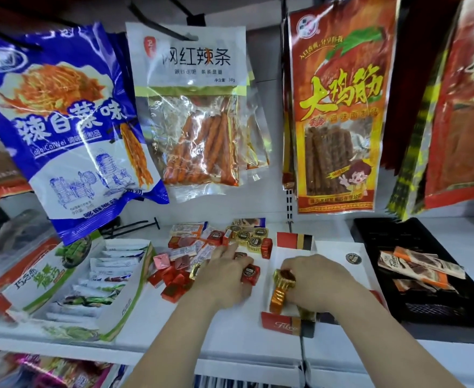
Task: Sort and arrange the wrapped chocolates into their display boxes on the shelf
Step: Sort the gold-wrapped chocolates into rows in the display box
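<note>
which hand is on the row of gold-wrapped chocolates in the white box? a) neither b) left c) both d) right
d: the right hand grips the gold-wrapped chocolates inside the white box, while the left hand is over the loose red chocolates.

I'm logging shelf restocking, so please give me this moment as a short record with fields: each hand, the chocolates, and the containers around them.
left: left hand lies over the loose chocolate pile; whether it grips a piece is unclear
right: right hand holds a row of gold-wrapped chocolates, fingers curled round it
box: white display box, red front, under the right hand
left side: green-and-white box of sachets
right side: black tray with orange-brown packets
above: hanging snack bags
</note>
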